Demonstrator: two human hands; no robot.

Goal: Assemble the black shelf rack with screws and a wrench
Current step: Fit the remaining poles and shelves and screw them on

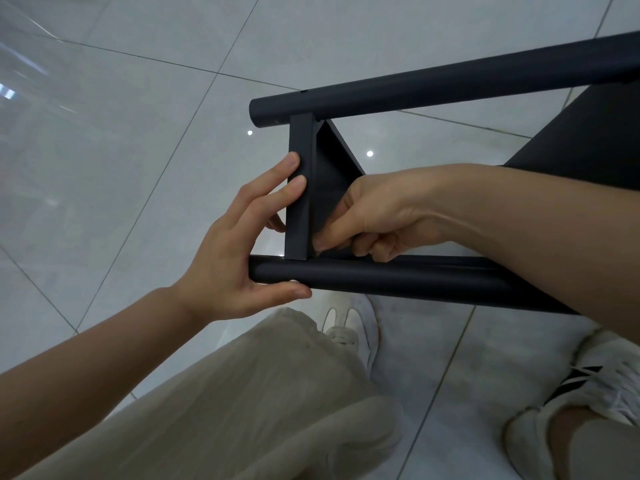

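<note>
The black shelf rack (433, 84) is held above the tiled floor, two round tubes running left to right with a flat crossbar (299, 143) between their left ends. My left hand (239, 247) holds the near tube (398, 277) at its end, thumb under it and fingertips against the crossbar's left face. A small silver screw head (294, 281) shows under the tube by the thumb. My right hand (374, 216) reaches inside the frame, fingers curled and pinching at the inner corner where crossbar meets near tube; what it pinches is hidden. No wrench is visible.
Glossy grey floor tiles (138, 116) lie all around. My beige trouser leg (259, 393) and white shoe (349, 334) are below the rack; another white shoe (602, 382) is at the lower right. A black shelf panel (581, 133) extends at the right.
</note>
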